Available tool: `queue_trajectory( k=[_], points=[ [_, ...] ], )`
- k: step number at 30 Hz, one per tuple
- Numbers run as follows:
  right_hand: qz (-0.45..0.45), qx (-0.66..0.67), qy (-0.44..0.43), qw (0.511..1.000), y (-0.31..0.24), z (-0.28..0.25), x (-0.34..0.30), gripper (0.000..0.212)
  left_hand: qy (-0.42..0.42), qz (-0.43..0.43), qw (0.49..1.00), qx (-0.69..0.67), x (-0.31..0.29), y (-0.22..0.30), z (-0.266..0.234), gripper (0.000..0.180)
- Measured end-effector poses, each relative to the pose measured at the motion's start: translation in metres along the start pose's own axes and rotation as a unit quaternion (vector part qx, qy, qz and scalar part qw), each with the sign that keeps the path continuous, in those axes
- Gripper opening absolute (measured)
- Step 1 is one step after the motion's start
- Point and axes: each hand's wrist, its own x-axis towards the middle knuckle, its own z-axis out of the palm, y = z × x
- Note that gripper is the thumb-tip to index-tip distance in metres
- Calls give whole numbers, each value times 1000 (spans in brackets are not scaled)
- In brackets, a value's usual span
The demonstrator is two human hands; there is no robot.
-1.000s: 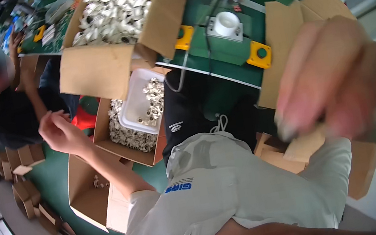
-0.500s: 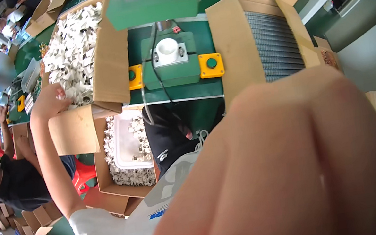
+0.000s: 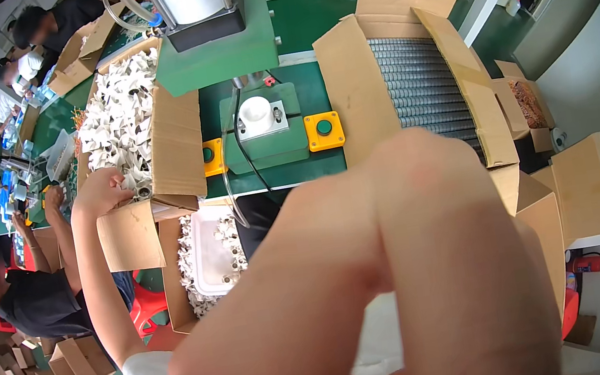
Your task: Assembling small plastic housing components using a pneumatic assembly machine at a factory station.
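My left hand [image 3: 101,194] rests at the near end of a cardboard box [image 3: 180,147] heaped with small white plastic pieces [image 3: 117,114]. Its fingers curl down among the pieces, and whatever they pinch is hidden. My right hand [image 3: 373,254] looms very large and blurred close in front of the camera. Its fingers are bent at the knuckles, the fingertips are out of sight, and I cannot make out what they grip. Ahead stands a green press [image 3: 216,51]; a round white holder [image 3: 256,116] sits on a metal plate at its base.
Yellow button boxes [image 3: 324,131] flank the press base. To the right, an open carton [image 3: 354,84] holds stacked grey ribbed rods [image 3: 424,81]. Below the left box lies a white tray [image 3: 208,253] among more white pieces. A co-worker in black [image 3: 43,303] sits at the left.
The view has shifted, so the press and boxes appear lower. My right hand has moved left in the picture, with a gap now showing between its fingers. My left hand stays at the white pieces.
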Motion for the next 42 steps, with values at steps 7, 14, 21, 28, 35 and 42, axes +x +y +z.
queue_trajectory(
  k=[7, 14, 21, 28, 35, 42],
  points=[
    [-23, 72, -16, 997, 8, 8, 13, 27, 14, -36, 999, -32, -4, 10, -5, 34],
    [-46, 143, -33, 988, 14, 18, 24, 25, 84, 51, 995, 20, 14, -28, 7, 43],
    [-67, 214, -46, 974, 13, 26, 24, 24, 110, 9, 994, -26, -5, 25, 12, 47],
    [-91, 288, -57, 952, 10, 35, 21, 22, 103, 18, 992, 73, 23, 4, 15, 51],
    [-119, 359, -71, 923, 11, 43, 17, 21, 229, 131, 962, 69, 31, -21, 19, 31],
    [-138, 445, -81, 881, 19, 56, 13, 19, 179, 41, 983, 14, 15, -2, 31, 52]
  ],
)
